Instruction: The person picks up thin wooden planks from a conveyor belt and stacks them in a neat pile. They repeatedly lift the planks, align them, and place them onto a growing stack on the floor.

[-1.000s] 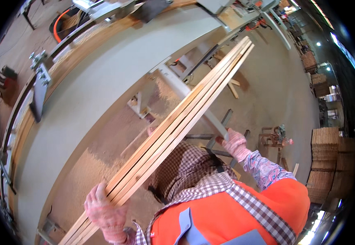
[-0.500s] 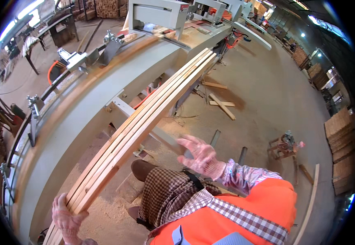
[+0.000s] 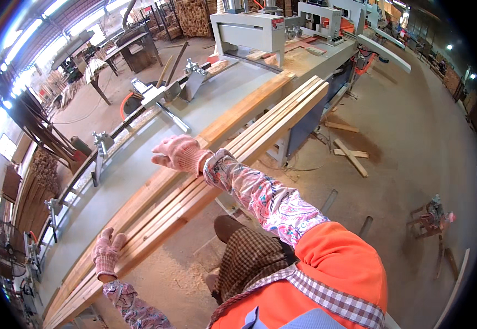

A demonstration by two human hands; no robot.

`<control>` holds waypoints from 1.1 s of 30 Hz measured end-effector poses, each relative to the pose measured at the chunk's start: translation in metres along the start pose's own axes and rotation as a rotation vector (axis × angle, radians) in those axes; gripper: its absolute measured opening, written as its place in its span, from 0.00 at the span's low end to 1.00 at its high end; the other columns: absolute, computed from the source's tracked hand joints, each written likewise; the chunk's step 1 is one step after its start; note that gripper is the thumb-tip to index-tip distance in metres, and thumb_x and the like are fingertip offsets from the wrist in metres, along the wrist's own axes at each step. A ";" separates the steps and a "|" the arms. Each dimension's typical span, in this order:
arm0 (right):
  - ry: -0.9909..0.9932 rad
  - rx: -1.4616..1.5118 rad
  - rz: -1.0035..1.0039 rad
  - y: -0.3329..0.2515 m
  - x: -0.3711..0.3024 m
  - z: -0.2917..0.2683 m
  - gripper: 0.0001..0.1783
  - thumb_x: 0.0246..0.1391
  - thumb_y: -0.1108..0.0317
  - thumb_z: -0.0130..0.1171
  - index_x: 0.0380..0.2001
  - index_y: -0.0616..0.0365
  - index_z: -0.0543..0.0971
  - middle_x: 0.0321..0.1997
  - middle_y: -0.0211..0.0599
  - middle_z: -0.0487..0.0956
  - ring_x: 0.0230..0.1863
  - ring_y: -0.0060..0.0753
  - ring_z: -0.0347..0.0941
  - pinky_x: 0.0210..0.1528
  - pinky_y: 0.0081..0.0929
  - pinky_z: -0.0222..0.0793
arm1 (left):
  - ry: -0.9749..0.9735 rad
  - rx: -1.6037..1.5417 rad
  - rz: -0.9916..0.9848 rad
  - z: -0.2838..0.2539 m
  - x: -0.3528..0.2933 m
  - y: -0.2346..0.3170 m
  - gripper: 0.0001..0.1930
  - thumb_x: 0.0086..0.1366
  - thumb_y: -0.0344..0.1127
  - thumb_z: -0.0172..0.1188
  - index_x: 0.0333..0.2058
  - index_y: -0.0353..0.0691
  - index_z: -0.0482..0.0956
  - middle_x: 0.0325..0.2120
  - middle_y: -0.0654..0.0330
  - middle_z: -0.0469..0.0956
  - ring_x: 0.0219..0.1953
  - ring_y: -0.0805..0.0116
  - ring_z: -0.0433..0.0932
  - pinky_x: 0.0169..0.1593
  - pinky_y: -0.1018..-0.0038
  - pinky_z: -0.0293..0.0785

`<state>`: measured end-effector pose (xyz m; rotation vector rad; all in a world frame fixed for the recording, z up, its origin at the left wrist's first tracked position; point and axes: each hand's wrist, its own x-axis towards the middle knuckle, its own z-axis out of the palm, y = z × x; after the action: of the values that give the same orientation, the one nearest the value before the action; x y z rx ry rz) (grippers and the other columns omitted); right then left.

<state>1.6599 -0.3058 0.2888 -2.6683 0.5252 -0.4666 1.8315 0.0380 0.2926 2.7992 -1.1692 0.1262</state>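
Note:
Long pale wooden strips (image 3: 282, 123), several side by side, run slantwise from the lower left toward the upper middle along the near edge of a grey machine bed (image 3: 139, 181). My gloved left hand (image 3: 108, 253) lies across them near their lower end, its fingers bent over their far side and its thumb apart. My right arm reaches over the strips. My gloved right hand (image 3: 179, 153) is above the bed, fingers loosely spread, with nothing seen in it. Beneath its wrist, another wooden piece (image 3: 249, 112) lies along the bed; the arm hides part of it.
Metal clamps (image 3: 102, 143) and a toothed chain (image 3: 134, 116) line the bed's far side. A grey machine frame (image 3: 249, 33) stands at its far end. Offcuts (image 3: 351, 156) lie on the floor to the right, and a small wooden stand (image 3: 430, 219) is farther right.
My right hand has swung left and forward across the strips to above the bed. The strips have shifted against the bed. The view has turned, showing more of the bed.

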 end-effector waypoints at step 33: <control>0.093 0.211 0.098 0.016 -0.006 0.002 0.41 0.65 0.29 0.32 0.42 0.53 0.84 0.39 0.43 0.85 0.46 0.53 0.80 0.53 0.47 0.73 | -0.169 -0.161 -0.064 0.017 0.034 -0.034 0.40 0.59 0.73 0.54 0.31 0.31 0.84 0.27 0.50 0.84 0.35 0.52 0.81 0.46 0.62 0.75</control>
<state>1.6508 -0.3169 0.2787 -2.4169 0.5962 -0.5859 1.8803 0.0358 0.2778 2.7432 -1.0671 -0.2042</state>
